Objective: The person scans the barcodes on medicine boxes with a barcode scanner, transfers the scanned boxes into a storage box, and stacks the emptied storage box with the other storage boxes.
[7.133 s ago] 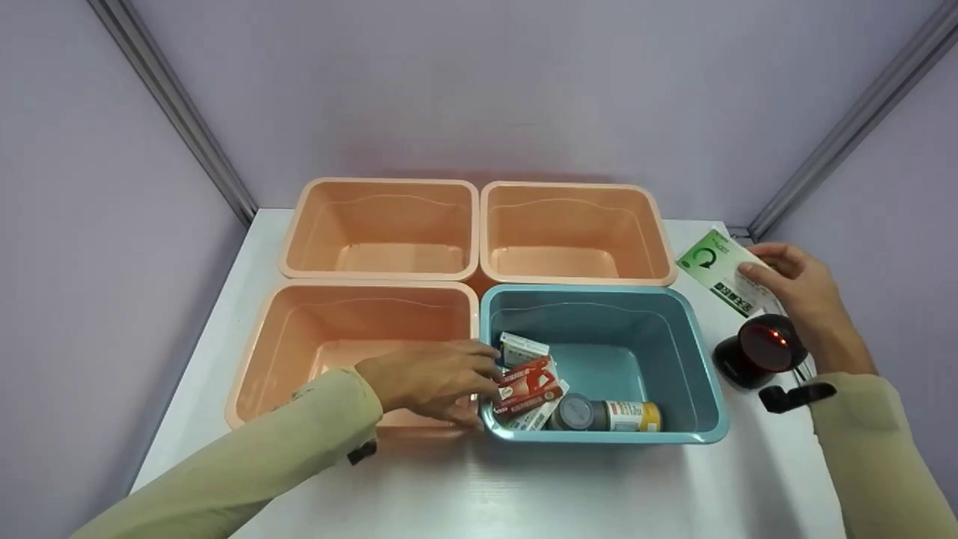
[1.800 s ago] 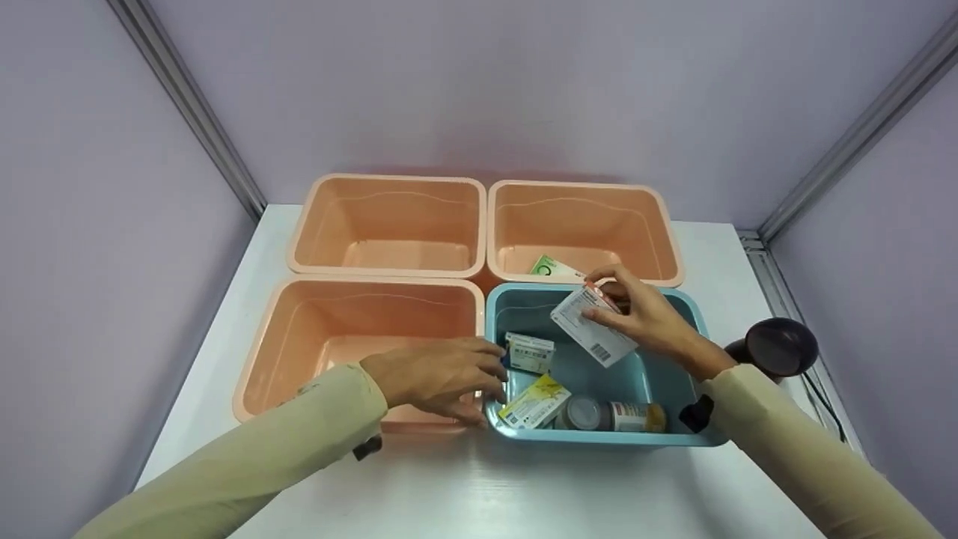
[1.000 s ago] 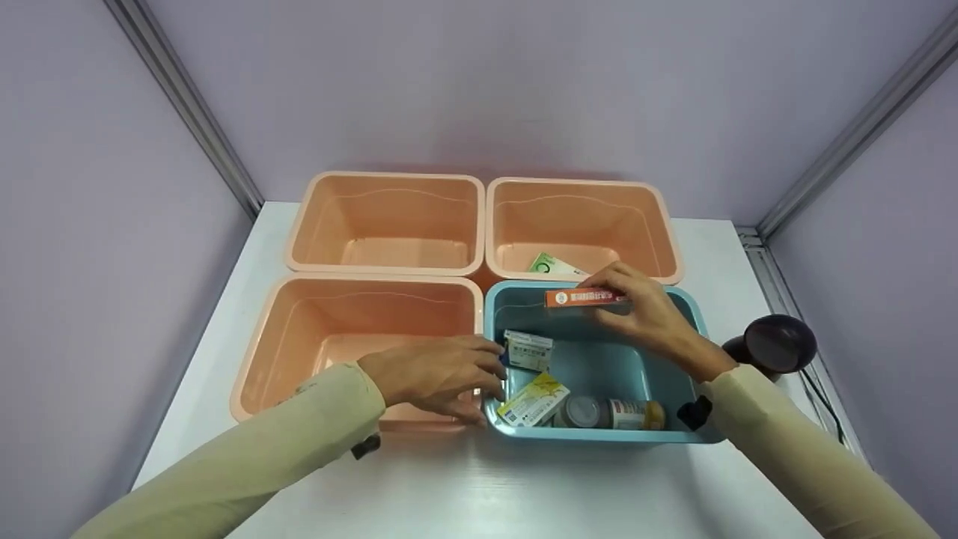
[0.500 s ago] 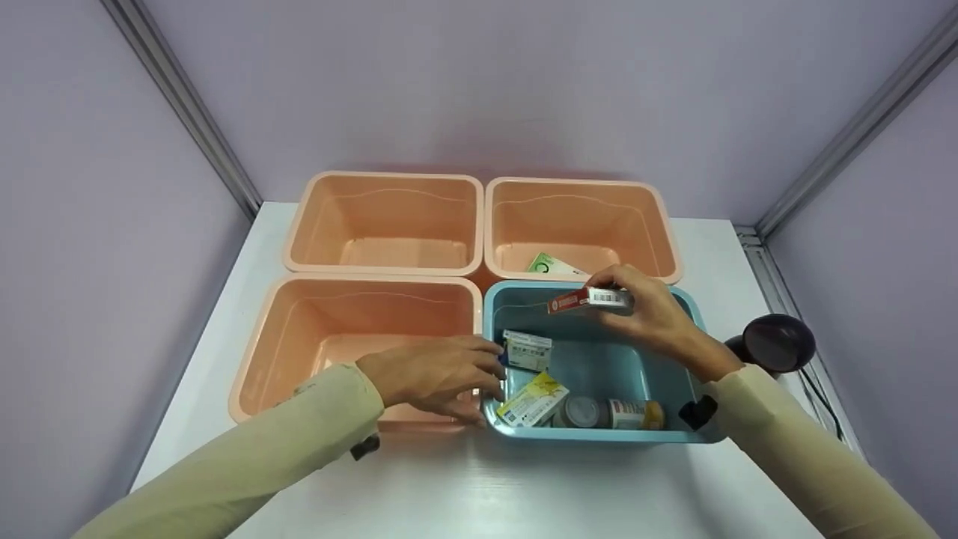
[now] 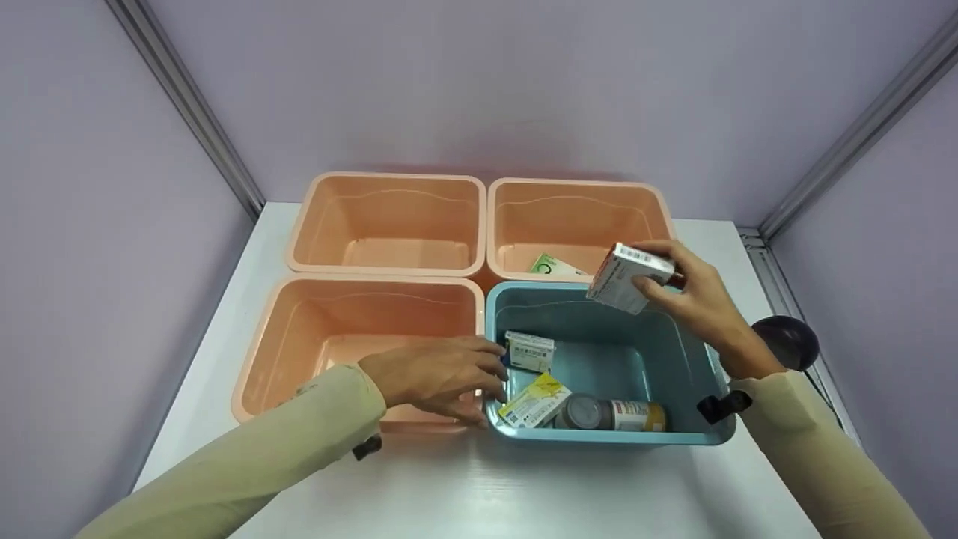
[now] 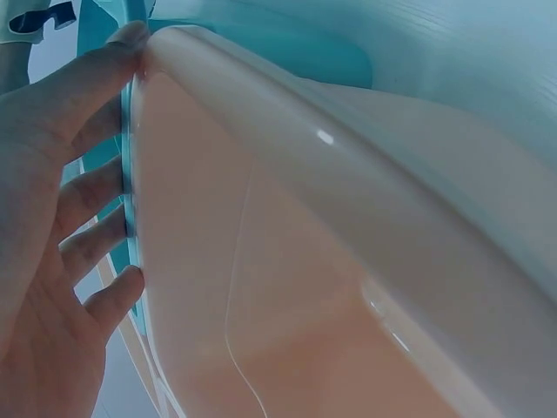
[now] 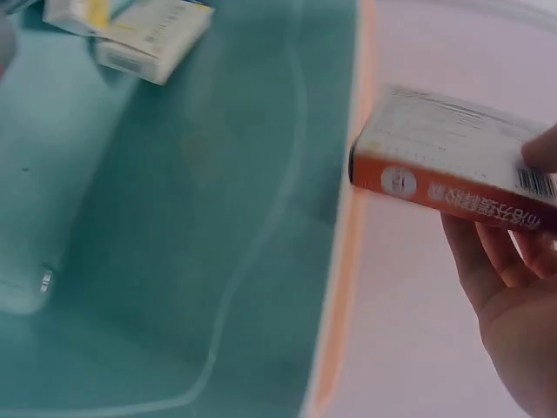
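My right hand (image 5: 700, 299) pinches a white and red medicine box (image 5: 629, 278) between thumb and fingers, above the back right part of the blue bin (image 5: 608, 436). In the right wrist view the medicine box (image 7: 452, 157) turns its printed white face and its orange-red side to the camera. My left hand (image 5: 438, 378) rests across the adjoining rims of the blue bin and the front orange bin (image 5: 359, 279). The left wrist view has its thumb and fingertips along the edge. Lying inside the blue bin are a white box (image 5: 530, 352), a yellow and white box (image 5: 535, 402) and pill bottles (image 5: 636, 415).
Two more orange bins stand behind, one at the back left (image 5: 385, 176) and one at the back right (image 5: 576, 182). A green and white box (image 5: 555, 265) lies in the back right one. A black scanner (image 5: 786, 340) stands at the right, partly behind my right wrist.
The green box went from my right hand into the back right bin. My right hand took up the red and white medicine box, turned it, then moved right and back. The left hand stayed put.
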